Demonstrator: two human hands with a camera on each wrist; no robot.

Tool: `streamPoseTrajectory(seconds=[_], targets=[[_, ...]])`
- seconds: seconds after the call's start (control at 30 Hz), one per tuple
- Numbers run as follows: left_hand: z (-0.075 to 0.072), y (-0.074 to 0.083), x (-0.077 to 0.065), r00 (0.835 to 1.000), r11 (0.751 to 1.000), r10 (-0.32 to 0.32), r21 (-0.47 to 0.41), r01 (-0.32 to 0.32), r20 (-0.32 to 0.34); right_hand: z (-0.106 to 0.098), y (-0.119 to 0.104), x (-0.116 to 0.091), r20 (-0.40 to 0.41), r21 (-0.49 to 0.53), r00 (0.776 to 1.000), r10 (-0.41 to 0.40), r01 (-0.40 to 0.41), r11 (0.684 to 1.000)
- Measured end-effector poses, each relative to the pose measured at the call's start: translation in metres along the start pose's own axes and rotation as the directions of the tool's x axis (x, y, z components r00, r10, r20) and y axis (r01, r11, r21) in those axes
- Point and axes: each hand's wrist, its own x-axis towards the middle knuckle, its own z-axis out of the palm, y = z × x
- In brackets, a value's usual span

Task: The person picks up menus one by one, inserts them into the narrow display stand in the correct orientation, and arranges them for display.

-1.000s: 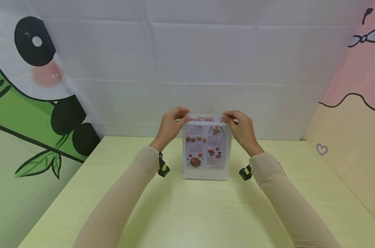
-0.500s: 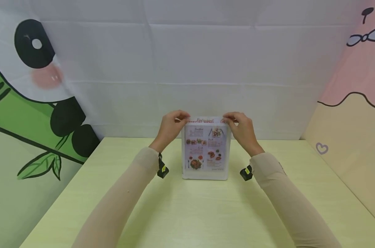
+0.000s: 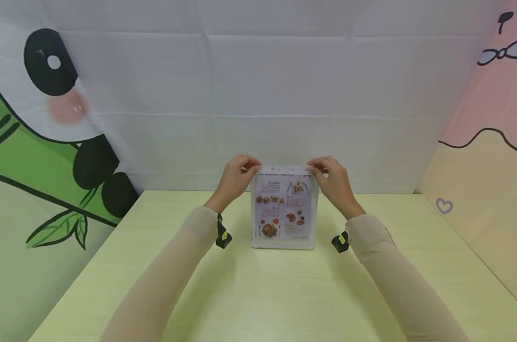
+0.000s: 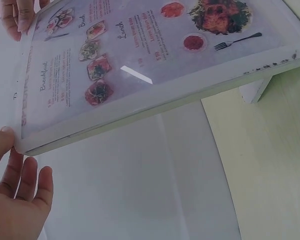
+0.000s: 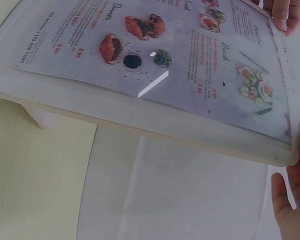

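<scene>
A white-bordered sign holder (image 3: 283,244) with a clear front stands upright on the table. Inside it shows a printed restaurant menu (image 3: 282,204) with food pictures, its top strip still above the holder's upper edge. My left hand (image 3: 236,175) pinches the menu at the upper left corner, thumb in front. At the upper right corner my right hand (image 3: 333,179) pinches it likewise. The left wrist view shows the left hand (image 4: 20,195) around the holder's corner, other fingers loose behind. The right wrist view has the right hand (image 5: 295,200) at the opposite corner, partly cut off.
The pale wooden table (image 3: 267,299) stretches around the holder. Behind it hangs a creased white backdrop (image 3: 279,85); cartoon-printed panels stand at left and right. A small foot (image 4: 255,90) props the holder from behind.
Both hands have moved down slightly, and the menu has slid lower into the holder. Its title, readable above the holder's edge before, is now mostly behind that edge. The holder stays in place.
</scene>
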Motion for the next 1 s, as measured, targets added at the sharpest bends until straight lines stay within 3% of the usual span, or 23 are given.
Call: streamPoseTrajectory(seconds=[0.23,0.6,0.8,1.0], targets=[[0.001,-0.002,-0.001,0.999,1.000,-0.011,0.010,0.011,0.039,-0.001,0.000,-0.002,0.019,-0.033,0.999,0.039,-0.039,0.999],[0.005,-0.004,-0.004,0.999,1.000,-0.012,0.017,0.011,0.039,-0.001,0.002,-0.005,0.035,-0.005,0.996,0.081,-0.081,0.997],[0.005,-0.004,-0.005,1.000,1.000,0.000,0.015,-0.001,0.024,-0.001,0.002,-0.008,0.034,0.011,0.995,0.095,-0.096,0.995],[0.007,-0.008,-0.009,0.999,0.999,0.043,-0.018,-0.044,-0.032,0.000,0.005,-0.013,0.009,0.000,0.999,0.042,-0.042,0.999]])
